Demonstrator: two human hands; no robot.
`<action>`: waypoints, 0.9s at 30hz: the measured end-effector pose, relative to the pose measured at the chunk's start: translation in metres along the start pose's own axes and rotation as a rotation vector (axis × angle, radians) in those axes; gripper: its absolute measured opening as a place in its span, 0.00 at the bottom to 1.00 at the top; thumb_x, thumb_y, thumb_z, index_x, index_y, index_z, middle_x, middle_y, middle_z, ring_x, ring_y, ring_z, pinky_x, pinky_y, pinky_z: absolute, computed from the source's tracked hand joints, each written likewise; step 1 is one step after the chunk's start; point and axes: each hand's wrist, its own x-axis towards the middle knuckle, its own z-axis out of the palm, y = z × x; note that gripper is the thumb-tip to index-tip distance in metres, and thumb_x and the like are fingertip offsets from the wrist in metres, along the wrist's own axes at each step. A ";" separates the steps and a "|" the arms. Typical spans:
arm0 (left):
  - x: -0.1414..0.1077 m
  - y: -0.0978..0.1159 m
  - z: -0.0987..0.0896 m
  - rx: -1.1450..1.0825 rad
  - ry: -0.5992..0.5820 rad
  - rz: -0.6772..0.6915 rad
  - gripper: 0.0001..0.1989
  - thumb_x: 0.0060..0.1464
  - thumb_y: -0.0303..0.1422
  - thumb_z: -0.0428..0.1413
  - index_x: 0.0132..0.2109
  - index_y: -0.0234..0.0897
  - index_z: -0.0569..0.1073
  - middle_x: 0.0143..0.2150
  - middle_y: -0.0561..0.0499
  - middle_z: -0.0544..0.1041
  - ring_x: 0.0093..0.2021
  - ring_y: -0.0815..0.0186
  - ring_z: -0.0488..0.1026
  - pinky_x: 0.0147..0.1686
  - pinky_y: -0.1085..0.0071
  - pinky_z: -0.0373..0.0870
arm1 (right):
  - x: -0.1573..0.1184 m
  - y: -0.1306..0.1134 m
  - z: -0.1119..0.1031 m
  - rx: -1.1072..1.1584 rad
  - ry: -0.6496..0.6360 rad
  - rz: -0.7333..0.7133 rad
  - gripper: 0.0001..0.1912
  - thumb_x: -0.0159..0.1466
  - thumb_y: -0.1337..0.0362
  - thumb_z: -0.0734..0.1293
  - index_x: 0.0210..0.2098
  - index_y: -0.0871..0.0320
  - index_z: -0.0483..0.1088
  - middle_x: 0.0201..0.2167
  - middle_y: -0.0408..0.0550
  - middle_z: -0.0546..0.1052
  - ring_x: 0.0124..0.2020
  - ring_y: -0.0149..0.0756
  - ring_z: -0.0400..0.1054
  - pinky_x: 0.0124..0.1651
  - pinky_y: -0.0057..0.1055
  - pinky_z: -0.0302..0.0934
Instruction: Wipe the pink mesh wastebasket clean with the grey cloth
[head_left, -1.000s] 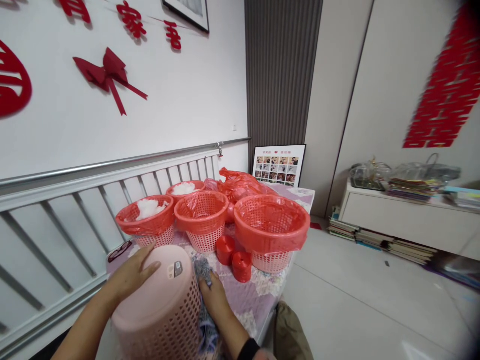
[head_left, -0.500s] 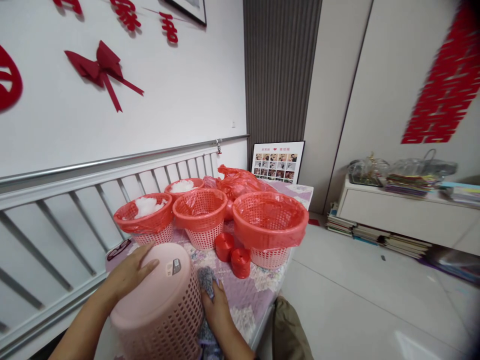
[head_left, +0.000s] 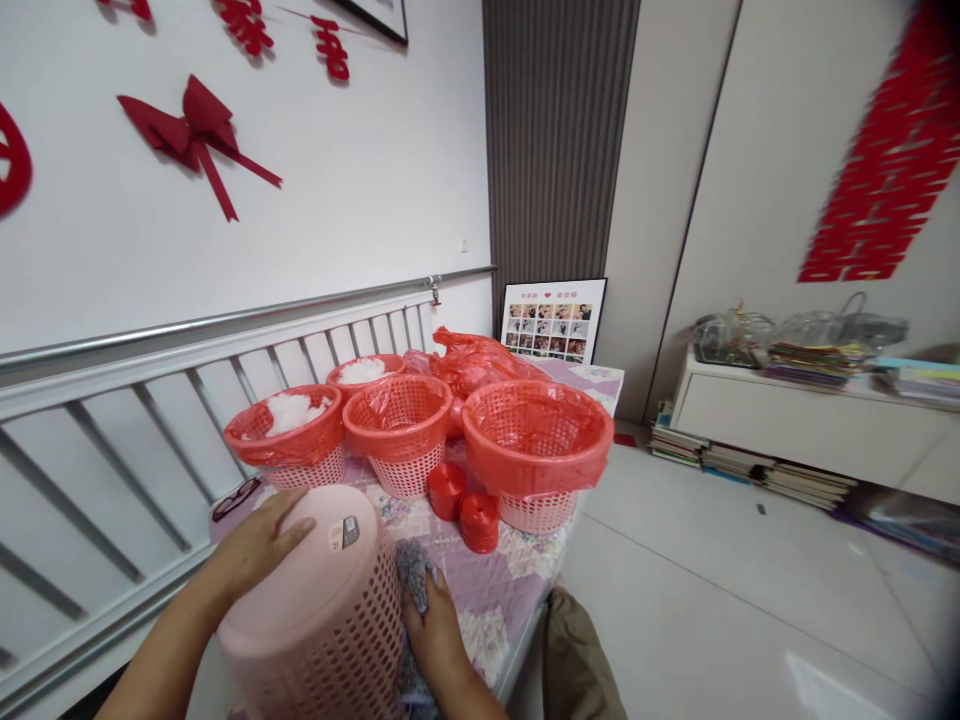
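Observation:
A pink perforated plastic basket (head_left: pixel 315 600) lies in front of me with its flat base, which bears a small label, turned up towards me. My left hand (head_left: pixel 262 540) grips its far left edge, thumb resting on the base and fingers over the rim side. My right hand (head_left: pixel 436 625) is closed around a grey fluffy cloth (head_left: pixel 412 575), pressed against the basket's perforated right side. Part of the cloth hangs below the hand. Two red ribbon rolls (head_left: pixel 478 523) stand just beyond on the patterned tablecloth (head_left: pixel 517 590).
Several pink baskets lined with red bags stand behind, among them an open one (head_left: pixel 536 450) at the right and one with white stuff (head_left: pixel 289 415) at the left. Red plastic bags (head_left: pixel 487 360) are heaped at the back. A white railing (head_left: pixel 172 430) runs along the left.
The right hand and cloth have shifted very slightly down along the basket's side. The left hand stays on the base. The whole view has moved a little.

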 end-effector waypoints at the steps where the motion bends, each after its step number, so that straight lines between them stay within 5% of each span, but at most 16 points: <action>1: 0.000 0.000 0.000 0.002 0.005 0.002 0.43 0.57 0.55 0.44 0.68 0.24 0.63 0.71 0.34 0.64 0.71 0.47 0.61 0.71 0.48 0.53 | -0.005 0.012 -0.001 -0.021 0.004 0.045 0.23 0.60 0.61 0.64 0.53 0.60 0.76 0.54 0.62 0.77 0.58 0.54 0.71 0.64 0.51 0.62; 4: -0.001 0.001 0.000 0.006 0.019 0.010 0.42 0.58 0.55 0.45 0.67 0.25 0.64 0.70 0.35 0.66 0.70 0.48 0.62 0.71 0.48 0.54 | -0.017 0.034 -0.007 -0.056 0.020 0.138 0.21 0.58 0.58 0.67 0.47 0.61 0.79 0.52 0.66 0.78 0.57 0.62 0.71 0.63 0.58 0.61; 8: -0.001 0.001 0.000 0.009 0.037 0.022 0.41 0.58 0.54 0.46 0.66 0.25 0.65 0.70 0.34 0.66 0.70 0.47 0.63 0.70 0.48 0.56 | -0.018 0.030 -0.005 -0.048 0.014 0.154 0.19 0.61 0.57 0.67 0.49 0.57 0.79 0.50 0.60 0.80 0.56 0.57 0.72 0.61 0.53 0.64; 15: -0.001 0.001 -0.001 0.020 0.023 0.035 0.41 0.59 0.54 0.45 0.66 0.25 0.65 0.70 0.33 0.66 0.70 0.45 0.62 0.70 0.45 0.54 | -0.010 -0.054 -0.006 0.116 0.006 -0.099 0.26 0.64 0.62 0.66 0.62 0.54 0.70 0.65 0.55 0.68 0.66 0.46 0.63 0.68 0.45 0.57; 19: -0.001 0.000 0.000 0.021 0.004 0.041 0.42 0.59 0.56 0.43 0.67 0.24 0.64 0.71 0.33 0.65 0.71 0.47 0.61 0.72 0.48 0.52 | -0.010 -0.079 -0.011 0.133 0.000 -0.225 0.25 0.60 0.62 0.71 0.57 0.54 0.72 0.66 0.56 0.65 0.66 0.49 0.61 0.68 0.47 0.57; 23: -0.002 0.000 0.000 0.018 -0.011 0.025 0.42 0.60 0.55 0.43 0.68 0.25 0.63 0.72 0.33 0.63 0.72 0.46 0.59 0.72 0.46 0.51 | -0.015 -0.045 -0.009 0.096 -0.019 -0.183 0.27 0.55 0.72 0.67 0.55 0.57 0.72 0.61 0.56 0.71 0.63 0.46 0.66 0.67 0.44 0.60; 27: -0.002 0.000 0.000 0.016 -0.013 0.031 0.42 0.60 0.55 0.43 0.68 0.25 0.63 0.72 0.34 0.63 0.72 0.46 0.58 0.72 0.46 0.49 | -0.030 0.009 -0.012 -0.098 -0.092 0.047 0.32 0.52 0.74 0.65 0.58 0.58 0.72 0.59 0.57 0.74 0.62 0.49 0.69 0.66 0.44 0.61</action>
